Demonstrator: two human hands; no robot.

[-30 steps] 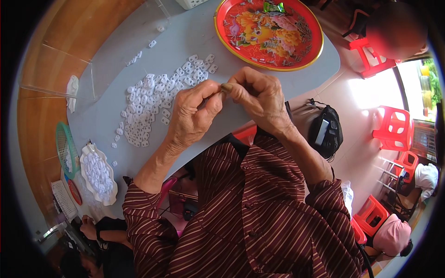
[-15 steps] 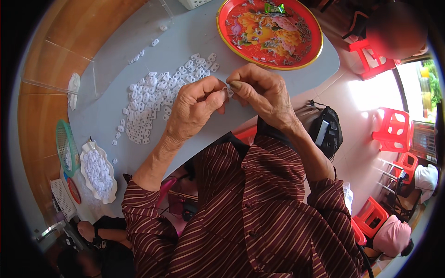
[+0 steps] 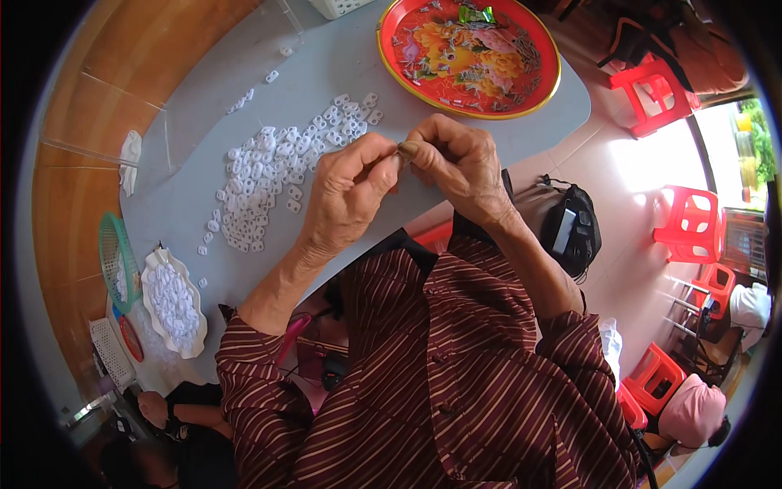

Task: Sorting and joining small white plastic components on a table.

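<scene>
My left hand (image 3: 350, 191) and my right hand (image 3: 460, 171) meet over the near edge of the grey table, thumbs and forefingers pinched tip to tip. Between the left fingertips sits a small white plastic piece, now almost wholly covered by the fingers. Whatever the right fingers pinch is too small and hidden to name. Just left of and beyond my hands spreads a pile of small white plastic pieces with holes (image 3: 265, 167). Beyond my right hand lies a round red tray (image 3: 383, 61) with a gold rim and flower print, strewn with many tiny metallic bits.
A white scalloped dish (image 3: 194, 346) full of white pieces stands at the left, beside a green mesh basket (image 3: 114, 261). A green wrapper (image 3: 476, 15) lies in the tray. Red stools (image 3: 688, 224) and a black bag (image 3: 574, 232) are to the right. Another person's hand (image 3: 152, 407) shows at lower left.
My fingertips have closed in over the white piece, which showed between them before and is now mostly hidden. Both hands stay in nearly the same place.
</scene>
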